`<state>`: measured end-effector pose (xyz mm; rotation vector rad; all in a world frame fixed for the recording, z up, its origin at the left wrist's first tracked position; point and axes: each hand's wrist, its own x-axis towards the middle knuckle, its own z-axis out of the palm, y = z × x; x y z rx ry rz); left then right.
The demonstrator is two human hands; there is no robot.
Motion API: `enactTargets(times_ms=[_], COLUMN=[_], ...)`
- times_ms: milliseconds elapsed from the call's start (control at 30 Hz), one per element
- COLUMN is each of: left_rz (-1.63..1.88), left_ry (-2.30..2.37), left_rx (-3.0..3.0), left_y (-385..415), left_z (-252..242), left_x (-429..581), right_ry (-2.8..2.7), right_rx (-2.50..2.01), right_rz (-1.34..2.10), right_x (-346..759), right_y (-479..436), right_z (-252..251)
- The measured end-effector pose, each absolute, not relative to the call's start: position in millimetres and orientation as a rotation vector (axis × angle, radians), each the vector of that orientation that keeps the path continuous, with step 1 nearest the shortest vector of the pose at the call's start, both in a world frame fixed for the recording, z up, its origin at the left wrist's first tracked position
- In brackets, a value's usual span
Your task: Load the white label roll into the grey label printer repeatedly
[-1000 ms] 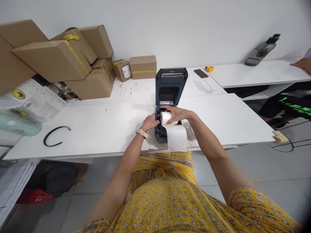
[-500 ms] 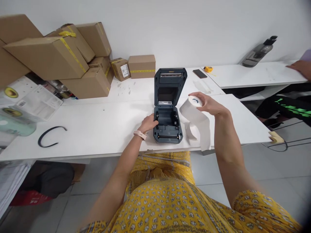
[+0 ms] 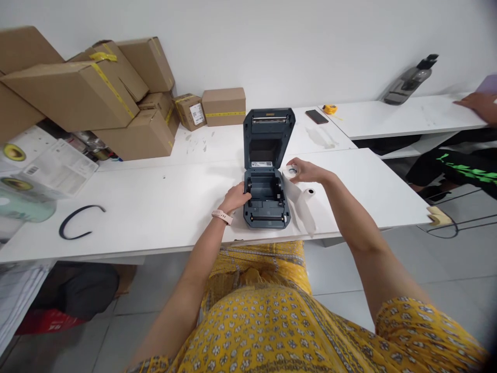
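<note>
- White table is being backed by a pale wall.
- On it, near the front edge, a dark printer is being gripped at its left rim by the left hand, thumb over the edge.
- Its long axis is being pointed from the front edge toward the wall; its lid is being shown raised at the far end.
- Just right of the printer, a white paper roll is being gripped in the right hand; its flat end is being turned upward, its axis appearing nearly upright.
- Toward the front edge a paper strip is being trailed, with a small white roll being seen beside it; the printer's right side is being crowded.
- Farther off, a phone, a tape measure and cardboard boxes are being seen.
- At far right, another person's hand is being rested on a white surface.
</note>
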<state>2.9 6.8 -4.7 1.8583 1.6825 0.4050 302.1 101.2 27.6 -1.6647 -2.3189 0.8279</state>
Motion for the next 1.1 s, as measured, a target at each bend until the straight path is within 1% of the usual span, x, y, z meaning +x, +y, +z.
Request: enactTargets(times_ms=[133,300,433,533,667,800,900,967,1033,1100], left_rz=[0.402,0.402,0.39,0.365,0.327,0.345,0.381,0.392,0.393,0.397], left_ry=[1.686,1.687,1.697,1.702,1.722,1.732,1.727,1.721,1.717,1.717], left_rx=[1.841,1.832,1.849,1.874,1.888,1.879,1.871,1.864,1.858,1.847], left_y=[6,3,4,7,8,6,5,4,4,4], left_z=[-3,1,0,-2,-3,-2,-1,-2,-2,-3], left_x=[3,4,5,4,4,5,6,6,6,5], right_ry=[-2.326,-2.249,-1.875,-1.646,-1.808,-1.932,-1.741,-1.539,-1.408,-1.447], right_rx=[-1.735,-1.627,-1.486,-1.431,-1.48,-1.496,-1.454,-1.363,-1.235,-1.093], right_rz=[0.814,0.895,1.13,1.174,1.369,1.317,1.306,1.282,1.227,1.221], right_x=[296,305,343,379,395,372,361,361,362,355], right_y=[102,95,84,71,52,40,37,34,26,18], right_z=[16,7,1,-11,-31,-39,-35,-24,-4,22])
